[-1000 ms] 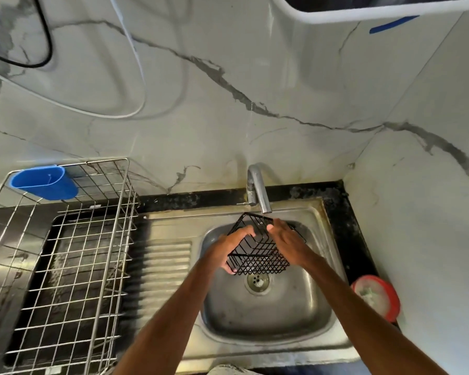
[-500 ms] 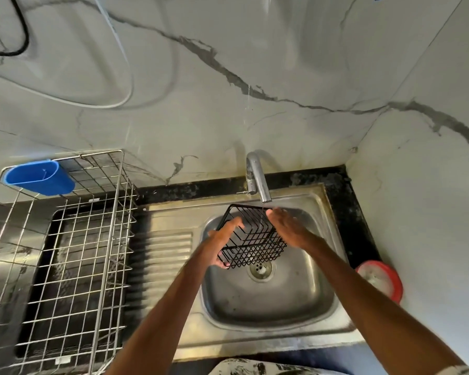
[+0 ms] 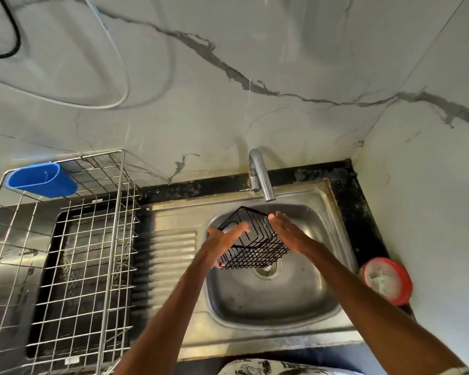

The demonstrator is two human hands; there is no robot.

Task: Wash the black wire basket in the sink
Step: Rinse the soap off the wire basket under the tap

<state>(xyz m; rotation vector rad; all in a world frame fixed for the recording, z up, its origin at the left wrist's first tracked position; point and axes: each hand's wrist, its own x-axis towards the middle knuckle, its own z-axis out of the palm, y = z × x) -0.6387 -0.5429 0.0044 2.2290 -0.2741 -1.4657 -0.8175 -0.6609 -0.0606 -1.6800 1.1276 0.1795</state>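
The black wire basket (image 3: 257, 246) hangs tilted over the steel sink bowl (image 3: 276, 299), just below the faucet spout (image 3: 264, 185). My left hand (image 3: 224, 243) grips its left side, one digit lying over the rim and fingertips showing under the bottom edge. My right hand (image 3: 287, 231) presses flat against the right side, fingers straight and pointing toward the spout. A thin stream of water seems to fall from the spout onto the basket's far corner. The drain (image 3: 266, 269) shows beneath the basket.
A tall metal wire dish rack (image 3: 73, 261) stands left of the ribbed drainboard (image 3: 171, 253), with a blue plastic holder (image 3: 41, 180) hooked on its back corner. A red-rimmed round container (image 3: 387, 280) sits on the black counter at the right. Marble walls close in behind and at the right.
The basket has turned a little between my hands, its open rim now facing more up and left. Both hands stay on its sides under the spout.
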